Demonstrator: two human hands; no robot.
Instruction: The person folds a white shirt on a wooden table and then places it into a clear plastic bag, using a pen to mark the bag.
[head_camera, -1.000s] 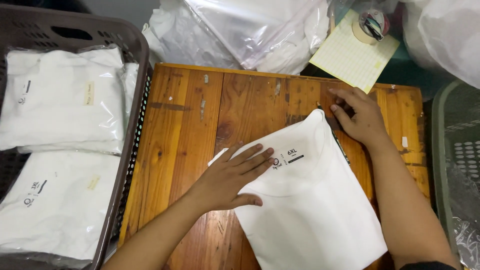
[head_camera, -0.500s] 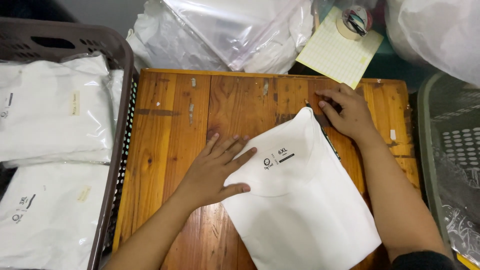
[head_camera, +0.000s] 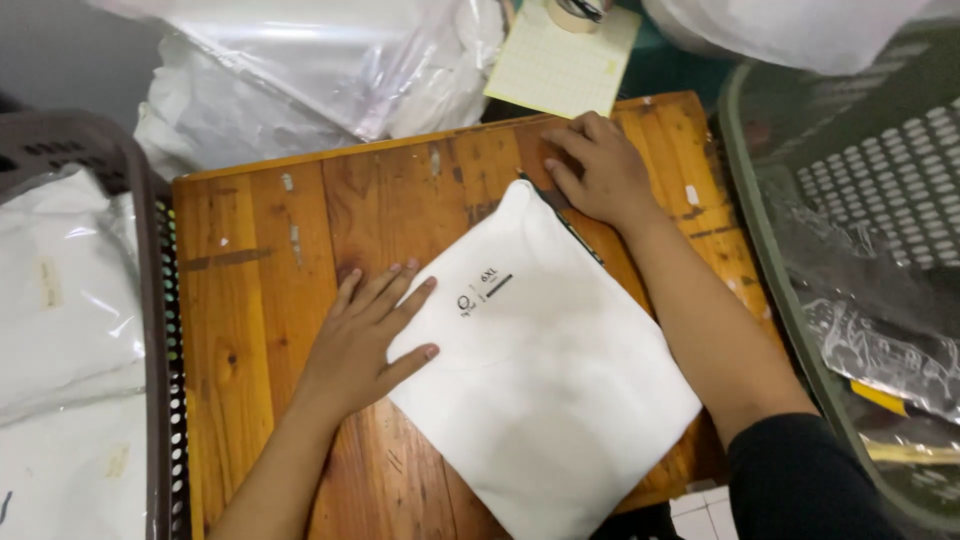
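— What lies on the desk (head_camera: 260, 260)?
— A folded garment (head_camera: 545, 370) lies on its middle, turned cornerwise, one corner pointing to the far edge and its near corner past the near edge.
— And the hands?
— The left hand (head_camera: 365, 340) lies flat on the desk, fingers over the garment's left edge. The right hand (head_camera: 600, 170) rests at the garment's far corner, near the desk's far right.
— What stands around?
— A basket (head_camera: 160, 300) left of the desk holds bagged garments (head_camera: 60, 330). Another basket (head_camera: 880, 200) stands right of it, with plastic wrap inside. Behind the desk lie plastic bags (head_camera: 300, 70), and right of them a sheet of paper (head_camera: 560, 65) with a tape roll (head_camera: 578, 10) on it.
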